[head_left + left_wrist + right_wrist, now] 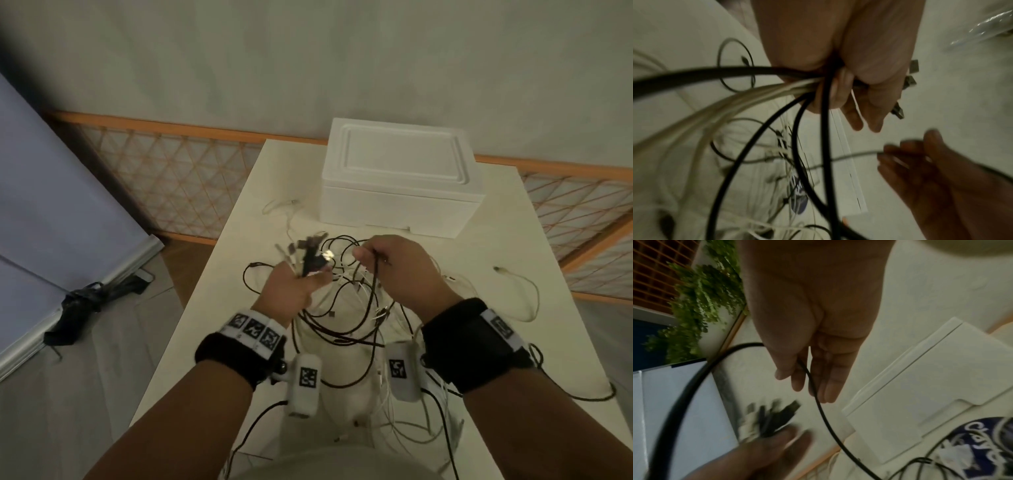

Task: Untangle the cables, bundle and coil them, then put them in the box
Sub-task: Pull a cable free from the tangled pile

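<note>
above the tabletop (219, 281), the left hand (291, 291) clamps a bunch of cable ends (310, 257); the right hand (394, 263), just beside it, pinches one dark cable (824, 415) trailing down toward the person; the box (400, 178) sits closed beyond.

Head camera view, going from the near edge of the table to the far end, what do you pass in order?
Loose cables near the front edge → left hand gripping a bunch of cable ends, level with the right hand pinching one dark cable → closed white foam box at the far end.
</note>
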A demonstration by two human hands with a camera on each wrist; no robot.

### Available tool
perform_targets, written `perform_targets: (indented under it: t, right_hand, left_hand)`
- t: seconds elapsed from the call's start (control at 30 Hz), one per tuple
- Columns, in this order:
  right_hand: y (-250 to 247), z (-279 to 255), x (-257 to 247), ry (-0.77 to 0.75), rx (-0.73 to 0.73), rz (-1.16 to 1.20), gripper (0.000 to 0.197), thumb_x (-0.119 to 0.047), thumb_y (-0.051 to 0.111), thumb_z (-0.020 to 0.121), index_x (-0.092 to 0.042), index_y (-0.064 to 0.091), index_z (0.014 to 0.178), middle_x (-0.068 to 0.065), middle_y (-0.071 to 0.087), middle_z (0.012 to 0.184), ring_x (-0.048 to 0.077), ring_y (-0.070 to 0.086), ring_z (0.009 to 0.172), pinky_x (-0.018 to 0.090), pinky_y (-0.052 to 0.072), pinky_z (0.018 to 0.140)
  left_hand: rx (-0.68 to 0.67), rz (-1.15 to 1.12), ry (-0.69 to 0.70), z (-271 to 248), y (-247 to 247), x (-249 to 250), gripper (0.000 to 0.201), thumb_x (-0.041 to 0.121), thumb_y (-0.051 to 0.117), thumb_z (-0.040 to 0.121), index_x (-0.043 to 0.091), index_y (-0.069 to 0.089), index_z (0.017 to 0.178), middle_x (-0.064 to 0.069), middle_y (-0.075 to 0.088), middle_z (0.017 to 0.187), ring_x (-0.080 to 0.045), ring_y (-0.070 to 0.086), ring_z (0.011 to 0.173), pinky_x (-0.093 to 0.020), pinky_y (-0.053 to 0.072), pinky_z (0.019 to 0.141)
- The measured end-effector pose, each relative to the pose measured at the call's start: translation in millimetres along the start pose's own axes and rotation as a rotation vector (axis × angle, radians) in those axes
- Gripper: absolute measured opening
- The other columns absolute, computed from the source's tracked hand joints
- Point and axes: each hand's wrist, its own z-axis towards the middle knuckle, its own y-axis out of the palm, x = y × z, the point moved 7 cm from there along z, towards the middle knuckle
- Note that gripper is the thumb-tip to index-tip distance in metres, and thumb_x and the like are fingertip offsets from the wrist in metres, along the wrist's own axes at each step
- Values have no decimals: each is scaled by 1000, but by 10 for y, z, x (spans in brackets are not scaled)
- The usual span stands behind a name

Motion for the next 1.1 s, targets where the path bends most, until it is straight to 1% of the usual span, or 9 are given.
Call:
perform_targets:
  t: [0.17,0.27,0.37,0.47,0.63,0.8,0.87,1.0,1.1]
  right_hand:
    - [-71,110,5,48,117,239,17,-24,62,91,-12,65,80,-9,58,63,-2,53,57,9,38,57]
    - [47,76,283,174,120,589,21,-5,67,83,-20,59,96,0,65,89,9,64,73,24,54,69]
    - [398,54,496,120,-68,340,37,-3,66,79,-19,56,110,-11,59,98,7,64,80,24,53,72]
    - [761,45,518,36,-271,76,20,-25,64,84,-19,67,102,-5,65,92,11,62,79,31,52,75]
    - [308,246,395,110,49,350,8,-13,61,89,-12,67,84,-5,68,75,6,65,71,26,52,69]
    - [-168,397,90,79,184,677,7,-11,60,91,-11,62,84,2,64,72,2,64,64,10,47,61]
    - [-98,446,243,98,175,552,8,-16,65,88,-15,59,94,0,65,73,2,63,64,13,47,61]
    - [494,376,536,117,-203,193,36,-16,70,81,-21,57,115,-10,61,84,1,57,71,7,40,64]
    - [685,326,438,5,-235,103,19,-21,65,86,-14,64,104,-4,62,84,10,57,75,14,40,64]
  left_hand:
    - [-146,123,64,104,463,180,18,7,70,85,22,64,78,10,51,44,4,46,40,-10,34,46]
    - [-68,38,53,186,410,184,8,15,76,80,22,73,80,-13,52,58,-2,44,43,-18,32,47]
    - [13,-173,-6,279,323,140,10,17,77,77,26,76,73,-17,63,80,-18,38,54,-23,25,44]
    - [-51,-300,-7,314,419,208,3,19,77,68,21,75,68,-14,66,83,-14,31,48,-24,25,44]
    - [-107,-148,-92,424,404,-103,14,2,71,80,16,71,85,-1,67,75,-10,50,51,-21,32,43]
    - [-16,185,-219,501,441,-375,13,19,79,78,10,71,83,-5,64,56,0,45,35,-14,37,45]
    - [48,-46,-226,533,389,-332,17,24,79,77,11,74,86,-20,64,73,-6,34,35,-20,29,40]
    - [22,-428,-151,572,356,-37,11,9,59,91,9,67,83,-4,74,79,-4,30,30,-17,23,34]
    - [-47,-473,-131,575,421,61,11,8,58,89,10,66,82,-3,74,80,-2,31,28,-17,23,33]
